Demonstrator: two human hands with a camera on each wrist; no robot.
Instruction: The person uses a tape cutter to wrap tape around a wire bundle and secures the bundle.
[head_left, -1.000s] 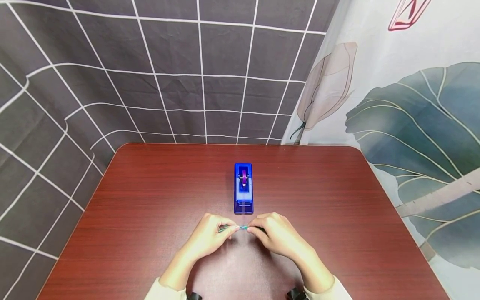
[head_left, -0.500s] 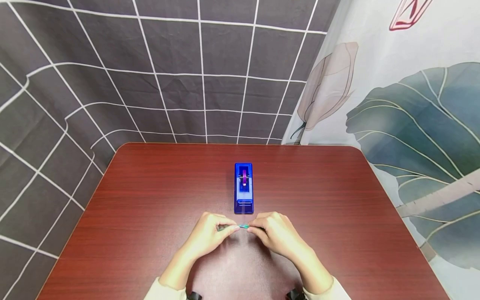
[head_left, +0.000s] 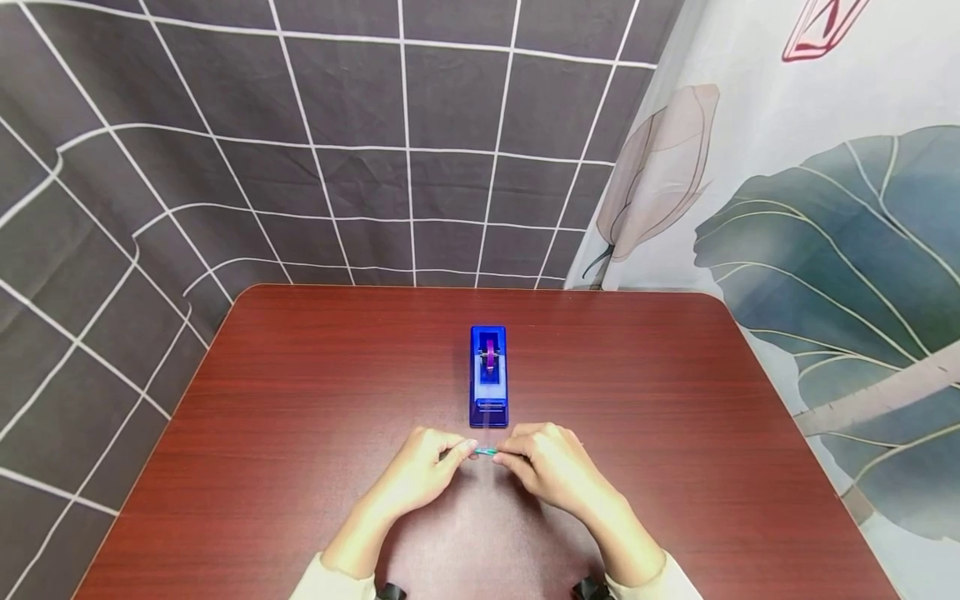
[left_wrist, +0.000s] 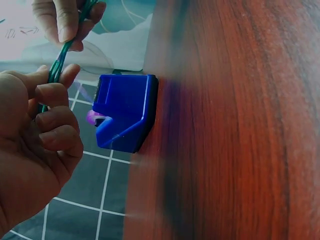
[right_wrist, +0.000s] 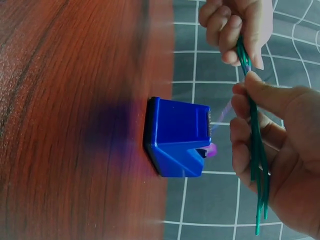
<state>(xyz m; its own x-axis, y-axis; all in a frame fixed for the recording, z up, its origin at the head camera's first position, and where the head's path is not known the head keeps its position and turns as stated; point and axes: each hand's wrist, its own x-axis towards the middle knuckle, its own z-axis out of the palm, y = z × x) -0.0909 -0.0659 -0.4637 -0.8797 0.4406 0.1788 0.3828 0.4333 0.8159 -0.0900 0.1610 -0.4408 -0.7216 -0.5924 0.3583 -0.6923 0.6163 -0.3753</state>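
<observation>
A bundle of thin green wires (right_wrist: 257, 145) runs between the two hands, just in front of a blue tape dispenser (head_left: 489, 400). The left hand (head_left: 422, 468) pinches one end between thumb and fingertips. Close beside it, the right hand (head_left: 553, 467) pinches the middle with thumb and forefinger, and loose wire ends hang past its palm in the right wrist view. A purple roll of tape (head_left: 491, 356) sits in the dispenser. From its cutter a translucent strip of tape (right_wrist: 223, 114) stretches to the bundle near the fingertips, where the fingers partly hide it.
The dispenser stands on a reddish-brown wooden table (head_left: 315, 375). Behind and to the left hangs a dark grid-patterned curtain (head_left: 337, 167). A white curtain (head_left: 750, 150) with large leaf prints is at the right.
The left thumb and fingertips have rolled slightly forward on the bundle, and the green end seen inside the left hand is now hidden. The right hand and dispenser stay almost still.
</observation>
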